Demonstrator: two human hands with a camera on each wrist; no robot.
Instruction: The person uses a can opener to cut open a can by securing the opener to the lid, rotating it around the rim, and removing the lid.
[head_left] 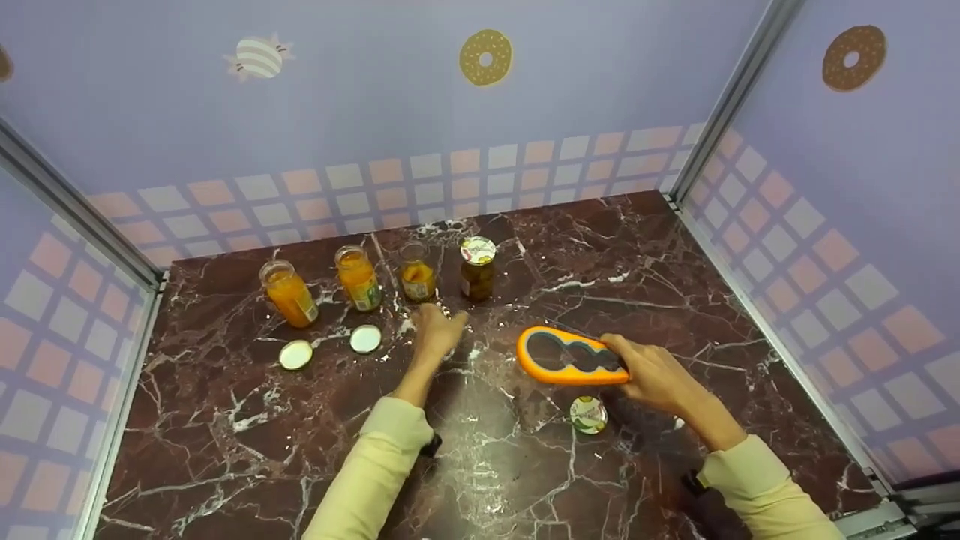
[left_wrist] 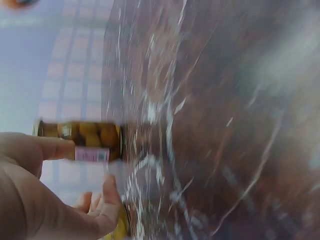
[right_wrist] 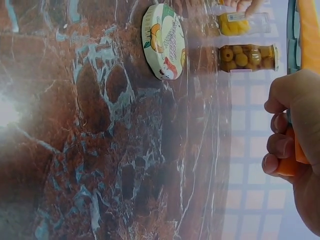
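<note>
My right hand (head_left: 656, 375) grips the narrow end of an orange jar opener (head_left: 529, 367) with dark round openings, held over the table. My left hand (head_left: 439, 330) is in front of an uncapped jar of yellow fruit (head_left: 418, 283) and a lidded jar of olives (head_left: 477, 279). Thumb and index finger (left_wrist: 55, 148) are spread apart in the left wrist view, with nothing between them; the index finger overlaps the olive jar there. A patterned lid (head_left: 589, 415) lies face up below the opener.
Two taller uncapped jars of orange contents, one at far left (head_left: 291, 298) and one beside it (head_left: 358, 281), stand toward the back wall. Two lids, the left one (head_left: 295, 355) and the right one (head_left: 366, 339), lie pale side up before them. Walls enclose the marbled table (head_left: 247, 465).
</note>
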